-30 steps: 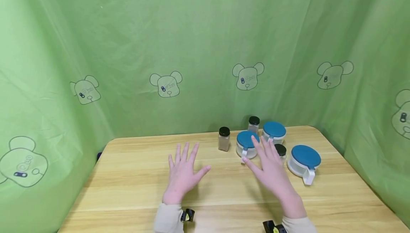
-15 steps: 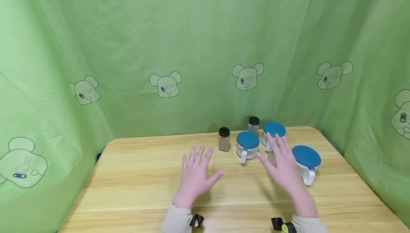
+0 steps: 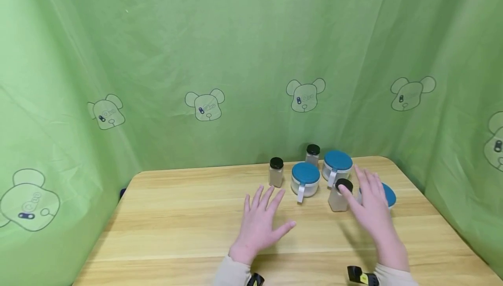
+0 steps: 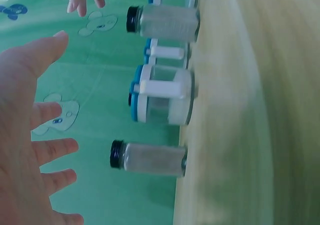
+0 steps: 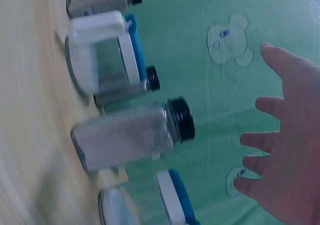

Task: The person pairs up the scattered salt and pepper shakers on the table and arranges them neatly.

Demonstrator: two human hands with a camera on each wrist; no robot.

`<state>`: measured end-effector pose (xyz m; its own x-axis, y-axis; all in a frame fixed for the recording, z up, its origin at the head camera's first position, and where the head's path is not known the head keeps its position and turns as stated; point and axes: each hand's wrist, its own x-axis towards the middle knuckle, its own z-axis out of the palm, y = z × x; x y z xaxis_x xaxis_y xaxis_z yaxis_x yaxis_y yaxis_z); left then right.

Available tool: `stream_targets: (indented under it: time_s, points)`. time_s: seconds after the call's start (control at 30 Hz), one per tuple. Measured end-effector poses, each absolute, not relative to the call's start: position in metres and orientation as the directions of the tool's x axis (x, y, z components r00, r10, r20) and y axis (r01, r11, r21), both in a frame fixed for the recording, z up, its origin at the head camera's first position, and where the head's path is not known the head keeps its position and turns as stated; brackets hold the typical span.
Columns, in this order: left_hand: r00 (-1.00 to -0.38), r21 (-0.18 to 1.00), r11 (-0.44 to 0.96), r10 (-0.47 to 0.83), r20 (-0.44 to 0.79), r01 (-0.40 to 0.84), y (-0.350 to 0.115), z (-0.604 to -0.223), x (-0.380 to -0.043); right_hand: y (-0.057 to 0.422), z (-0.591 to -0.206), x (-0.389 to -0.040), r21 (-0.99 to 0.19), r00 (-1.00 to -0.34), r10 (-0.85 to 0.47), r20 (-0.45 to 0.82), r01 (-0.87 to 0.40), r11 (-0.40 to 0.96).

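Note:
My left hand (image 3: 259, 227) is held above the table with fingers spread, holding nothing. Ahead of it stands a spice jar (image 3: 276, 176) with a black lid and brownish contents. Beside that is a clear seasoning pot (image 3: 305, 174) with a blue lid and white handle, part-filled with something white in the left wrist view. My right hand (image 3: 372, 214), fingers also spread, hovers just right of a second black-lidded spice jar (image 3: 338, 201); its thumb overlaps that lid in the head view. Another blue-lidded pot (image 3: 389, 195) is largely hidden behind this hand.
At the back stand a third black-lidded spice jar (image 3: 312, 157) and a third blue-lidded pot (image 3: 337, 161). The wooden table (image 3: 169, 216) is enclosed by a green curtain (image 3: 251, 59) printed with bear heads, close behind its far edge.
Both hands have moved to the right above the table, still spread. The front black-lidded jar has come out from behind the right hand, which now covers most of the rightmost pot.

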<state>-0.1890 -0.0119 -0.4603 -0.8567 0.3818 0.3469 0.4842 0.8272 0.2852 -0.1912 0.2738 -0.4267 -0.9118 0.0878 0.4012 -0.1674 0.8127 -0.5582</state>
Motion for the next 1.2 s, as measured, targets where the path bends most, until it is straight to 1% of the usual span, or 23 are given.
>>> stream_targets:
  time_s: [0.2, 0.5, 0.63, 0.9, 1.2]
  points:
    - [-0.843, 0.289, 0.81, 0.405, 0.355, 0.51, -0.002, -0.465, -0.186, 0.291, -0.434, -0.192, -0.588, -0.906, 0.139, 0.399, -0.137, 0.797]
    - [-0.801, 0.266, 0.789, 0.418, 0.429, 0.554, 0.018, -0.465, -0.186, 0.311, -0.451, -0.195, -0.608, -0.885, 0.217, 0.412, -0.089, 0.789]
    - [-0.788, 0.247, 0.784, 0.435, 0.437, 0.57, 0.028, -0.469, -0.187, 0.319, -0.458, -0.198, -0.618, -0.88, 0.247, 0.406, -0.066, 0.784]
    - [-0.769, 0.231, 0.77, 0.462, 0.441, 0.595, 0.047, -0.473, -0.193, 0.33, -0.471, -0.204, -0.619, -0.904, 0.279, 0.323, 0.022, 0.785]
    - [-0.728, 0.227, 0.739, 0.473, 0.496, 0.635, 0.072, -0.475, -0.209, 0.333, -0.481, -0.211, -0.655, -0.898, 0.369, 0.24, 0.13, 0.744]
